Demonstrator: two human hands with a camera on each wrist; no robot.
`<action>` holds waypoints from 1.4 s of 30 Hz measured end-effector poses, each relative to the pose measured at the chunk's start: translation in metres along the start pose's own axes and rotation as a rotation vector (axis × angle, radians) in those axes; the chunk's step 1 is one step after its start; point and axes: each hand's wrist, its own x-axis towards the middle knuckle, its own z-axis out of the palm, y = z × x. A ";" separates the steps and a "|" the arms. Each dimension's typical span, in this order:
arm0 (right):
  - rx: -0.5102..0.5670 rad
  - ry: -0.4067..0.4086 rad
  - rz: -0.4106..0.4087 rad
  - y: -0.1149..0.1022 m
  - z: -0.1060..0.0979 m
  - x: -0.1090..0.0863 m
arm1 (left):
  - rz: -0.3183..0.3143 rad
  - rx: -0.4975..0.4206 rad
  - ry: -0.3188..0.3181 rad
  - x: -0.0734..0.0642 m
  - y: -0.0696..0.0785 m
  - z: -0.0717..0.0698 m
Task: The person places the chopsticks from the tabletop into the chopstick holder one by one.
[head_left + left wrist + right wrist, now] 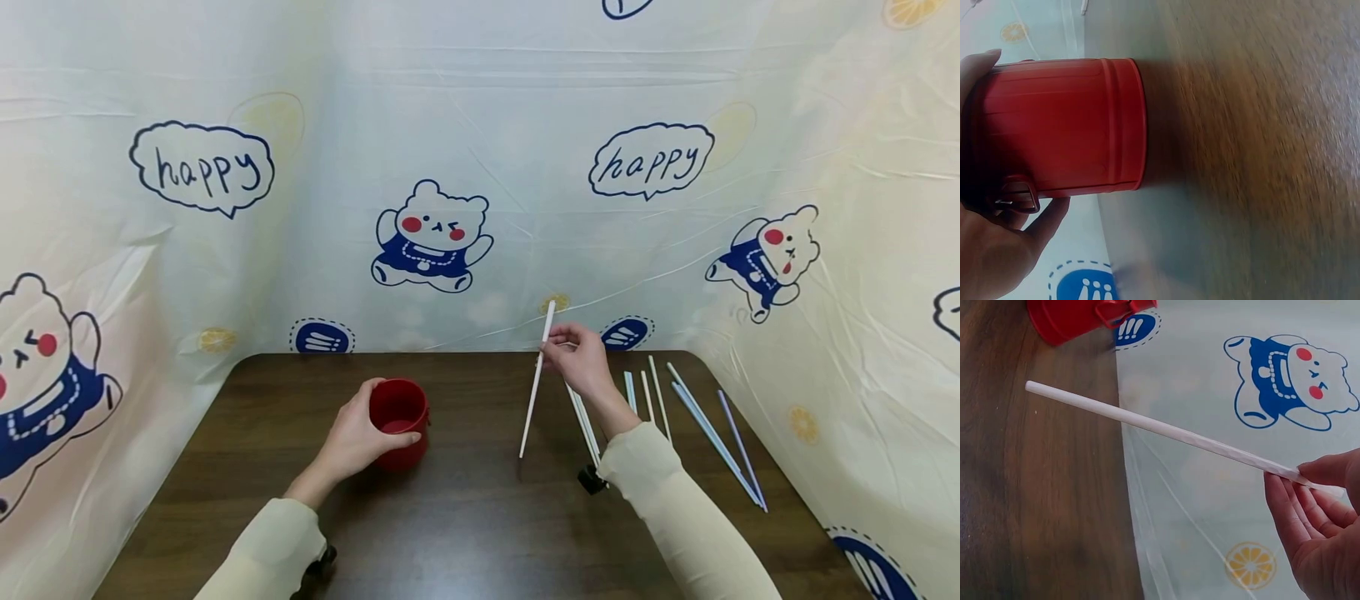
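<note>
My left hand (360,433) grips a red bucket-like cup (1066,125) by its upper part, with the thumb across the near side. The cup stands upright on the table and has a small loop handle on its side. To the right, my right hand (581,362) pinches a thin white stick (1147,422) near its upper end, between thumb and fingertips. The stick (534,392) slants down to the left, its lower tip above the table, apart from the cup. Beneath and beside my right forearm lie several white sticks (583,421), partly hidden by the hand and sleeve.
On the table's right side lie more thin sticks: pale green (659,396), light blue (712,437) and purple (742,450). The brown wooden table (465,533) ends at a printed cloth (525,167) hanging behind it and along both sides.
</note>
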 end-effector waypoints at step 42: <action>0.210 0.018 -0.179 -0.035 0.023 -0.003 | 0.043 0.001 -0.031 0.004 0.032 0.047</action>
